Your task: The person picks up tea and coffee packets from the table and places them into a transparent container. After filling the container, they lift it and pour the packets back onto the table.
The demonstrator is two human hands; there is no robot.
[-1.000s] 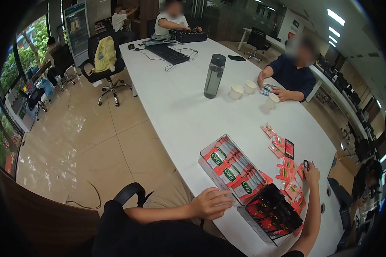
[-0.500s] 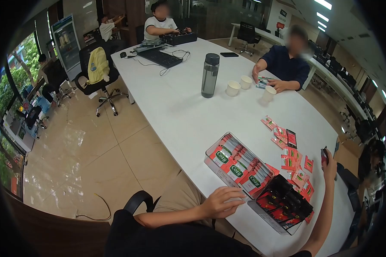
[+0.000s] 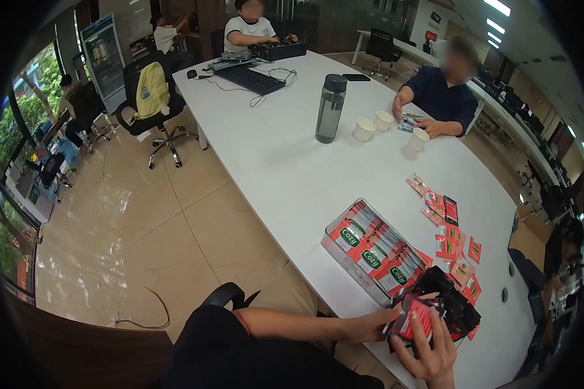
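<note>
A red and black sachet (image 3: 410, 319) is between my two hands, over the near end of the clear container. My right hand (image 3: 435, 353) presses its fingers across the sachet's front. My left hand (image 3: 372, 326) grips it from the left side, its fingers partly hidden behind it. Below and beside them, black and red sachets (image 3: 457, 305) fill the container's near part, partly covered by my hands. Farther along, the clear container (image 3: 352, 264) holds rows of red and white "Cozy" sachets (image 3: 372, 259) standing close together.
Loose red sachets (image 3: 462, 269) lie scattered right of the container. A grey bottle (image 3: 331, 110), paper cups (image 3: 364, 130), a phone (image 3: 356, 77) and a black keyboard (image 3: 250, 79) stand or lie farther off. Across the table, a person in dark blue (image 3: 438, 97) handles small packets.
My right hand has come from the table's right edge to the container's near end, bringing a sachet. My left hand has moved right from the container's side to meet it.
</note>
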